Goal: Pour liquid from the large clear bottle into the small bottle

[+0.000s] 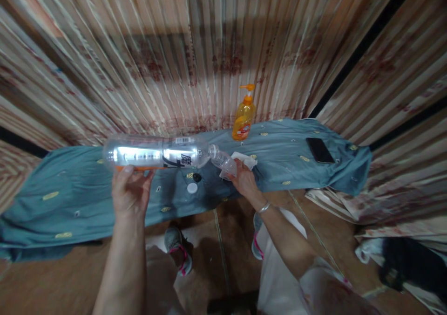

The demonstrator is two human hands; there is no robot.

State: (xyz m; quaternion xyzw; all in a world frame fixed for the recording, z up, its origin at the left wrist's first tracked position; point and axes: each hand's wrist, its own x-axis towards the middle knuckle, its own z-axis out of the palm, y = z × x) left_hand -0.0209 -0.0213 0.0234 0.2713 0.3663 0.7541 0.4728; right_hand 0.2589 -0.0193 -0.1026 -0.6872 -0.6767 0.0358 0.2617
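A large clear plastic bottle (153, 152) with dark printed lettering and an orange strip lies sideways in the air, held from below by my left hand (129, 189). Its neck points right. There it meets a small clear ribbed plastic bottle (223, 161); whether the two are joined I cannot tell. My right hand (243, 177) grips the far end of the small bottle, with a white tissue (247, 160) at the fingers. Below the large bottle, a white round cap (192, 188) and a small dark round object (197, 177) rest on the cloth.
An orange pump bottle (243, 119) stands at the back of the narrow table's teal cloth (279, 166). A black phone (319, 150) lies to the right. Striped curtains (223, 49) hang close behind. A dark bag (412, 263) is on the lower right.
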